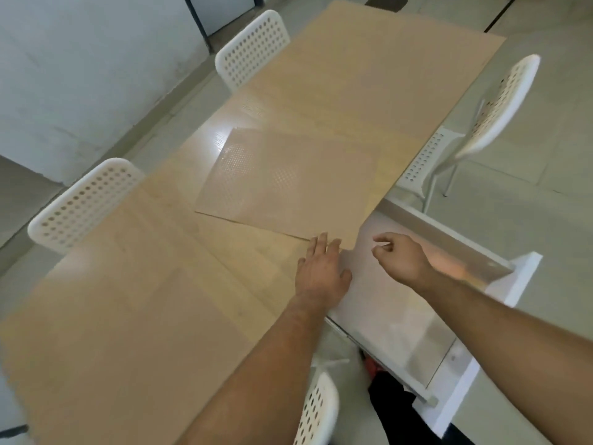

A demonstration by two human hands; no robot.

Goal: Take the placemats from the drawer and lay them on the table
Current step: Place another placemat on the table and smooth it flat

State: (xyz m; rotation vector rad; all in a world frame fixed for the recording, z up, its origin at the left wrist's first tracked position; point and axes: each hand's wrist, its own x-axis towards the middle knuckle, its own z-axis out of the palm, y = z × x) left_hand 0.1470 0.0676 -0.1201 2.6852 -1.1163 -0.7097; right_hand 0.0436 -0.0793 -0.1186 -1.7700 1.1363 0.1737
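A translucent, dot-textured placemat (285, 184) lies flat on the light wooden table (134, 300), near its right edge. My left hand (321, 268) rests flat with straight fingers at the mat's near corner, by the table edge. My right hand (398, 258) hovers over the open white drawer (462, 239) with fingers loosely curled, holding nothing. Inside the drawer lies another translucent placemat (394, 319), flat on the bottom.
White perforated chairs stand around the table: two on the left side (83, 203) (253, 46), one on the right (500, 101), one close to me (317, 409). The drawer sticks out from the table's right side over a pale tiled floor (545, 200).
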